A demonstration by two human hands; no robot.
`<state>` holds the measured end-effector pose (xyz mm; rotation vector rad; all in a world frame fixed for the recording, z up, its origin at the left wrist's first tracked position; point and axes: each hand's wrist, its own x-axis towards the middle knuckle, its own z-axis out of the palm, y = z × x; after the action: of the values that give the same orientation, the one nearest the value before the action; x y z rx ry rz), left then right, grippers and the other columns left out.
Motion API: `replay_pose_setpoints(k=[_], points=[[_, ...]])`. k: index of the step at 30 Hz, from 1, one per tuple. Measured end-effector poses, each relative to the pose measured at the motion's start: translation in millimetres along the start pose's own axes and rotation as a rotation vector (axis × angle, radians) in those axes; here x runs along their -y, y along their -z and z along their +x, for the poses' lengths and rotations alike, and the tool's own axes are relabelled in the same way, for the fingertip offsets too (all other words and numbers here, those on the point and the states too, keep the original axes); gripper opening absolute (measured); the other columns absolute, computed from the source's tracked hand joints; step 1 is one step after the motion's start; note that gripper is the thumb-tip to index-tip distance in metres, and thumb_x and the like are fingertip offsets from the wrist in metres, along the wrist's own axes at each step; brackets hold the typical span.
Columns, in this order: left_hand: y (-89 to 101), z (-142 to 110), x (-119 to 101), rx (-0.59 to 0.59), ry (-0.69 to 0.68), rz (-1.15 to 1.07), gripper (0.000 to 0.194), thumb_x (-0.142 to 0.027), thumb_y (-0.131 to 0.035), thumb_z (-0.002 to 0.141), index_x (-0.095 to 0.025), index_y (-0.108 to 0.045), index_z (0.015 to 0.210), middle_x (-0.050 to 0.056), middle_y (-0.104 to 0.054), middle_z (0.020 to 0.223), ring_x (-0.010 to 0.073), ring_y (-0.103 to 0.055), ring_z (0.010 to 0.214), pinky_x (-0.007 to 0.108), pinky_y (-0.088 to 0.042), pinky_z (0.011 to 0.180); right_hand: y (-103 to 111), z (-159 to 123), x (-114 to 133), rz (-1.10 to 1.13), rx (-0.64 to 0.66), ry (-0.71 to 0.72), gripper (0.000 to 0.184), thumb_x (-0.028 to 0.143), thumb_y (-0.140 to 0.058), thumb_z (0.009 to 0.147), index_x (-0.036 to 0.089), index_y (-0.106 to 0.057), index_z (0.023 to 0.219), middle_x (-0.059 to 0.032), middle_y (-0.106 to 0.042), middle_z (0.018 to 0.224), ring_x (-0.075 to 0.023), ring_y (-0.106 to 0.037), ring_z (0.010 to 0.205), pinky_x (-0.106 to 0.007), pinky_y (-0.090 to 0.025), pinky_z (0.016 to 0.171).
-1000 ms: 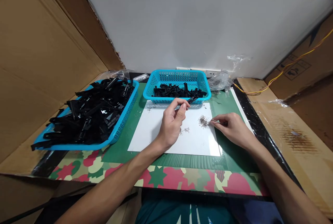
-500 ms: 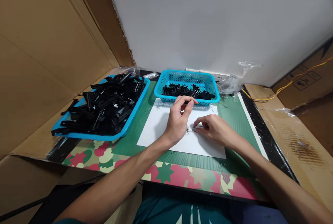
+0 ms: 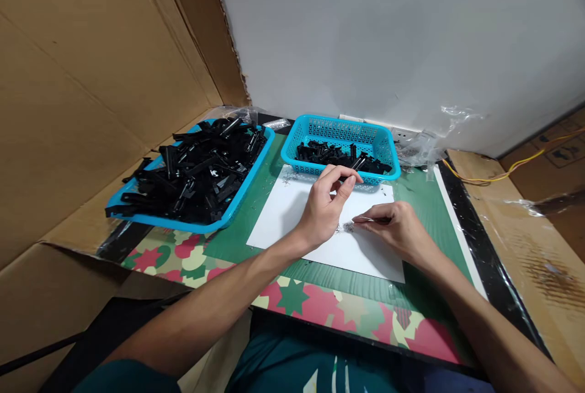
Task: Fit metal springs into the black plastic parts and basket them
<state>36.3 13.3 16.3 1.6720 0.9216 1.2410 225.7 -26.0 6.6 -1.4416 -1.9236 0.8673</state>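
My left hand [image 3: 326, 204] is raised over the white sheet [image 3: 274, 216], thumb and fingers closed together. What it pinches is mostly hidden; a dark sliver shows by the fingertips. Lower and to the right, my right hand [image 3: 393, 225] pinches a thin, shiny metal tool that looks like tweezers [image 3: 365, 218]. Its fingertips are at a small pile of tiny metal pieces [image 3: 348, 227], perhaps screws, on the sheet. More tiny pieces lie partly behind my left wrist.
A blue basket [image 3: 237, 213] heaped with black plastic parts [image 3: 196, 167] stands left. Behind the sheet is a smaller blue basket [image 3: 388, 143] with black parts. Clear plastic bags [image 3: 423, 148], a socket strip [image 3: 402, 134] and a yellow cable [image 3: 484, 181] lie at the back right. Cardboard flanks the table.
The view has shifted slightly, so most things sit farther right. My right hand has come over the pile of tiny pieces, its fingers more stretched. My left hand keeps its pinch.
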Motion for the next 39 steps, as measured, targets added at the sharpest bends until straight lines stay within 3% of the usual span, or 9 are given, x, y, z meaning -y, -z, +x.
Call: replay_pose_setpoints(k=[7,11,14,17,21,25,34,39], points=[[1.2,2.1,2.5,0.010,0.008,-0.003,0.030,-0.043,-0.054,0.107,-0.020,-0.072,0.104,0.005,-0.062,0.102,0.0138,-0.052,0.078,0.025,-0.040,0.063,2.4,-0.6,3.0,0.203,-0.040,0.085,0.011,0.031,-0.080,0.087,0.023,-0.088,0.087,-0.0076,-0.085,0.084,-0.0232,-0.077,0.072,-0.032,-0.056,0.064],[2.8,2.3,-2.2,0.046,0.000,0.011,0.028,-0.041,-0.057,0.104,-0.018,-0.073,0.099,0.006,-0.064,0.103,0.0148,-0.055,0.085,0.025,-0.042,0.068,10.6,-6.0,13.7,0.399,-0.178,0.193,0.005,0.026,-0.085,0.084,0.025,-0.089,0.086,-0.0044,-0.078,0.065,-0.0166,-0.063,0.054,-0.029,-0.047,0.051],[4.3,2.5,-8.2,0.212,0.147,-0.179,0.029,-0.045,-0.062,0.101,-0.017,-0.070,0.094,0.003,-0.060,0.088,0.0115,-0.050,0.071,0.023,-0.037,0.058,14.9,-11.7,18.4,0.456,-0.306,0.271,0.012,0.018,-0.086,0.081,0.028,-0.089,0.086,-0.0024,-0.072,0.059,-0.0135,-0.050,0.049,-0.029,-0.036,0.046],[6.2,2.9,-13.0,0.429,0.368,-0.430,0.035,-0.052,-0.062,0.099,-0.018,-0.064,0.092,-0.004,-0.044,0.068,0.0081,-0.033,0.055,0.021,-0.022,0.048,17.3,-15.5,18.9,0.465,-0.392,0.294,0.016,0.017,-0.086,0.081,0.031,-0.089,0.089,-0.0025,-0.071,0.059,-0.0137,-0.046,0.048,-0.030,-0.032,0.045],[8.3,2.9,-14.6,0.576,0.418,-0.464,0.036,-0.053,-0.068,0.095,-0.017,-0.064,0.093,-0.005,-0.044,0.067,0.0072,-0.031,0.055,0.020,-0.022,0.048,19.2,-16.2,18.5,0.440,-0.388,0.281,0.010,0.024,-0.087,0.082,0.030,-0.090,0.089,-0.0045,-0.073,0.061,-0.0155,-0.051,0.049,-0.032,-0.035,0.046],[8.6,2.2,-13.6,0.585,0.420,-0.429,0.038,-0.055,-0.071,0.093,-0.017,-0.063,0.092,-0.004,-0.046,0.069,0.0076,-0.034,0.057,0.020,-0.024,0.049,19.2,-14.3,18.3,0.413,-0.357,0.281,0.005,0.028,-0.088,0.082,0.028,-0.090,0.087,-0.0017,-0.062,0.052,-0.0131,-0.044,0.046,-0.030,-0.030,0.045],[8.7,1.0,-13.3,0.606,0.406,-0.461,0.035,-0.052,-0.071,0.095,-0.018,-0.062,0.094,-0.004,-0.044,0.070,0.0084,-0.034,0.059,0.021,-0.025,0.052,19.6,-13.0,15.1,0.431,-0.291,0.206,0.004,0.028,-0.087,0.082,0.025,-0.089,0.083,-0.0032,-0.070,0.061,-0.0138,-0.051,0.052,-0.030,-0.038,0.049],[5.5,-1.4,-12.1,0.464,0.267,-0.311,0.030,-0.048,-0.065,0.101,-0.019,-0.063,0.096,-0.002,-0.050,0.077,0.0107,-0.044,0.067,0.024,-0.033,0.060,16.2,-10.6,16.6,0.406,-0.367,0.078,0.013,0.032,-0.088,0.079,0.022,-0.086,0.087,0.0047,-0.045,0.053,-0.0101,-0.033,0.050,-0.027,-0.028,0.047]])
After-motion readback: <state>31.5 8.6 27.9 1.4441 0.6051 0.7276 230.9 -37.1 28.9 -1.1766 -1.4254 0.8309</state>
